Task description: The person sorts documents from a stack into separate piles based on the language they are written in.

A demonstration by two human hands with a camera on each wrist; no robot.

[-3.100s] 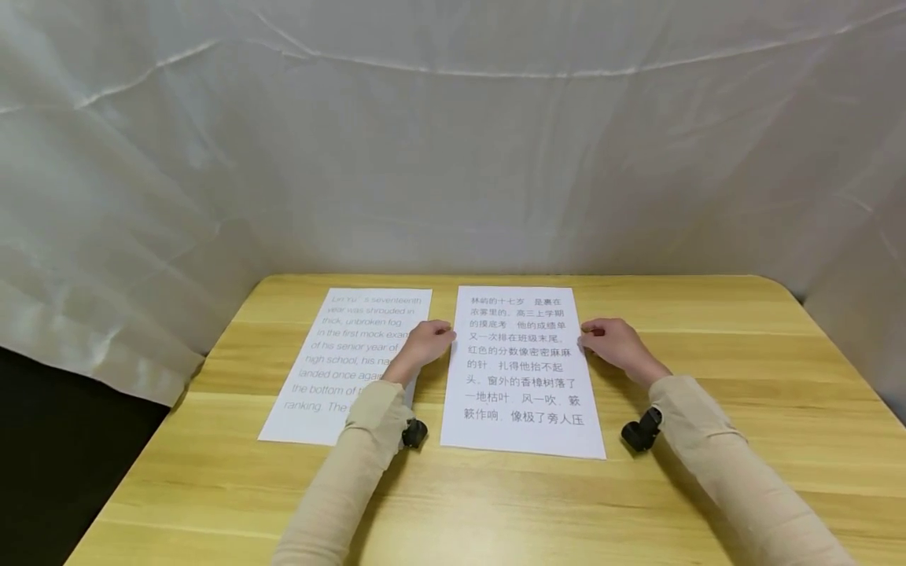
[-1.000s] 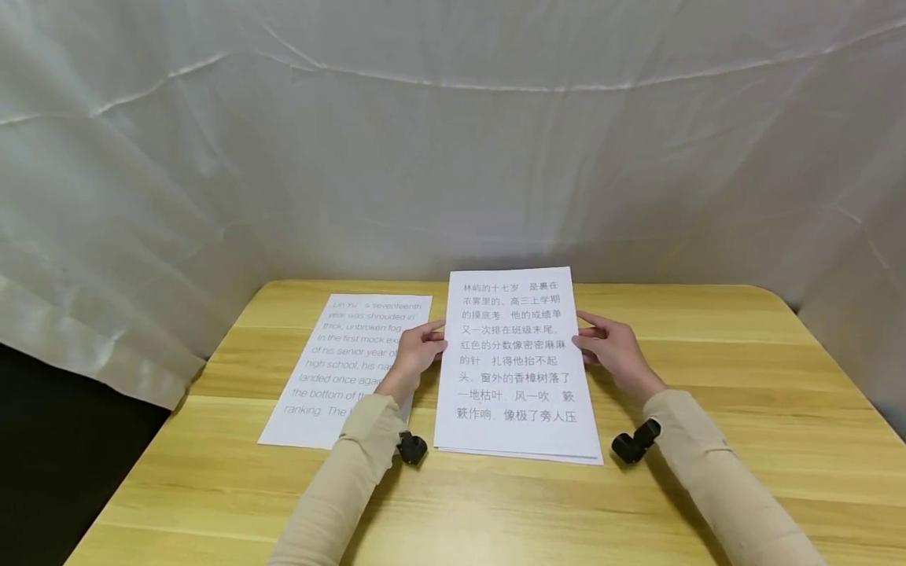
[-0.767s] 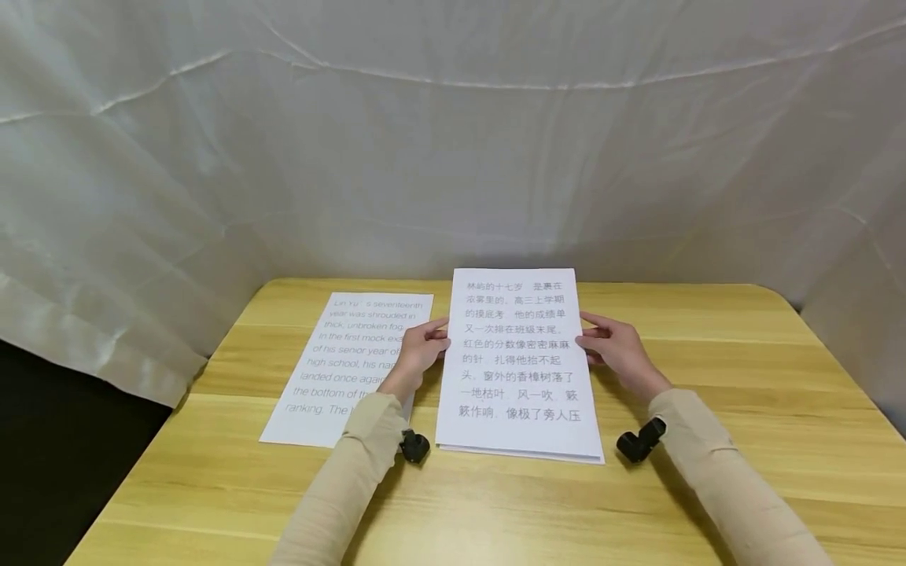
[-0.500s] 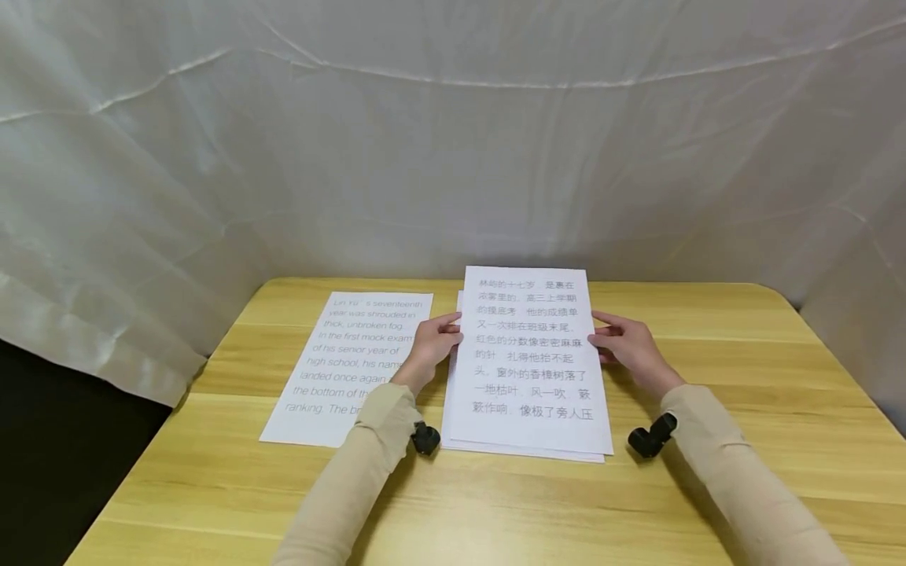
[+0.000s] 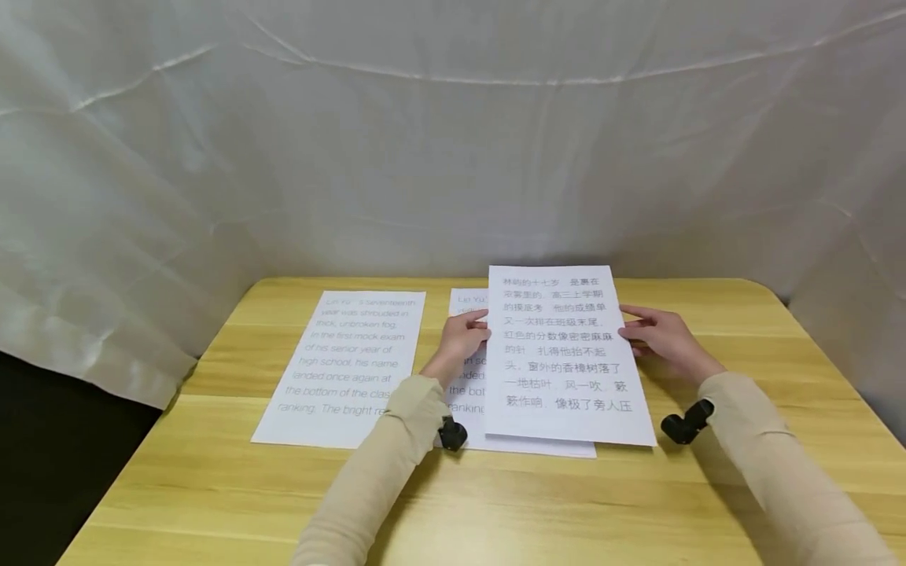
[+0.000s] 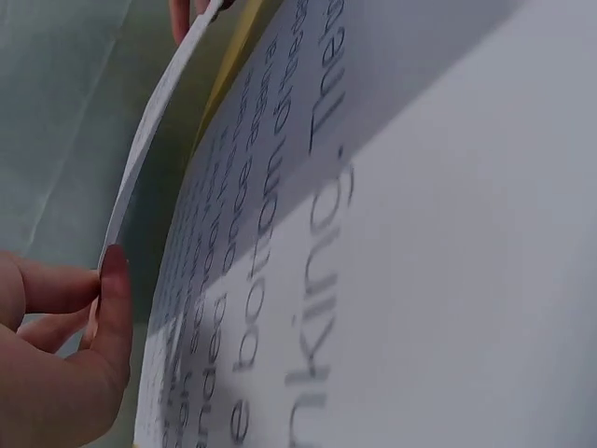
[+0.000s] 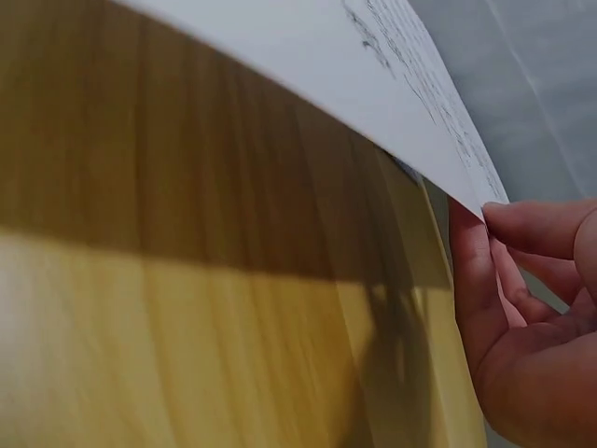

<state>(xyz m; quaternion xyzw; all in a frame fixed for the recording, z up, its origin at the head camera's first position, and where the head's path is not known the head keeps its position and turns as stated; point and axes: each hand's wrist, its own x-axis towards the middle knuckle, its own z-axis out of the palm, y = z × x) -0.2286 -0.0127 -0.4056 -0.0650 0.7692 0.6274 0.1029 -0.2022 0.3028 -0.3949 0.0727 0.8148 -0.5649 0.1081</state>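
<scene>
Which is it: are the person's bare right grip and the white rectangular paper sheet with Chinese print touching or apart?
Touching. The right wrist view shows it: the right grip pinches the Chinese-printed white sheet at its edge, between thumb and finger.

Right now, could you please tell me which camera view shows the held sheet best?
The head view: it shows nearly all of the held sheet and its printed lines. The left wrist view shows it almost edge-on; the right wrist view shows only part, at a steep slant.
</scene>
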